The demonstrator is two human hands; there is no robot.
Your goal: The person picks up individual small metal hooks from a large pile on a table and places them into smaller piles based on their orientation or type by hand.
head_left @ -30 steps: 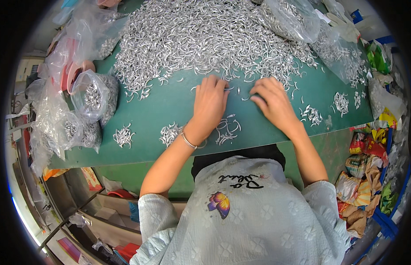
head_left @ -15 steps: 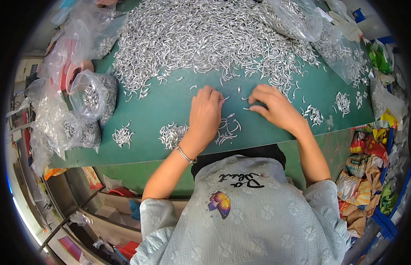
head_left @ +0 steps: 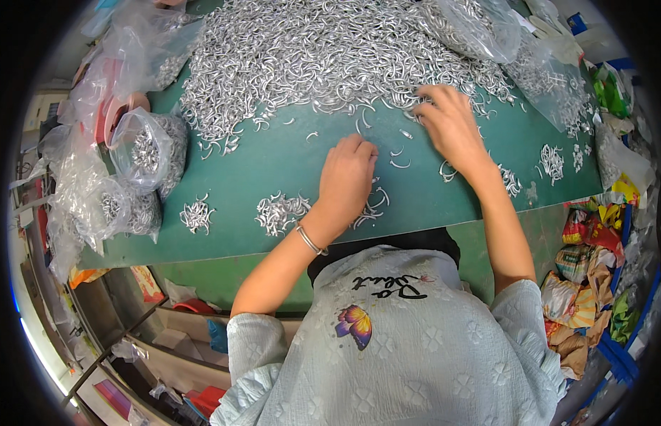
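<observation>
A large heap of small curved silvery metal pieces (head_left: 323,57) covers the far part of the green table (head_left: 266,163). My right hand (head_left: 452,131) reaches to the near right edge of this heap, its fingers bent and apart. My left hand (head_left: 347,177), a metal bangle on its wrist, is closed over the table's middle; what its fingers hold, if anything, is hidden. Several loose curved pieces (head_left: 399,162) lie between my hands. Beneath my left hand sits a small group of pieces (head_left: 373,211), partly covered by the hand. To its left is a small pile (head_left: 279,213).
Another small pile (head_left: 196,216) lies at the near left, and one more (head_left: 551,162) at the right. Clear plastic bags of pieces (head_left: 149,153) stand along the left edge. A filled bag (head_left: 547,78) lies at the far right. Colourful packages (head_left: 575,298) are stacked beside the table.
My right hand has moved away from me to the heap's edge, its fingers spreading. My left hand has shifted slightly right. Loose pieces between the hands lie differently.
</observation>
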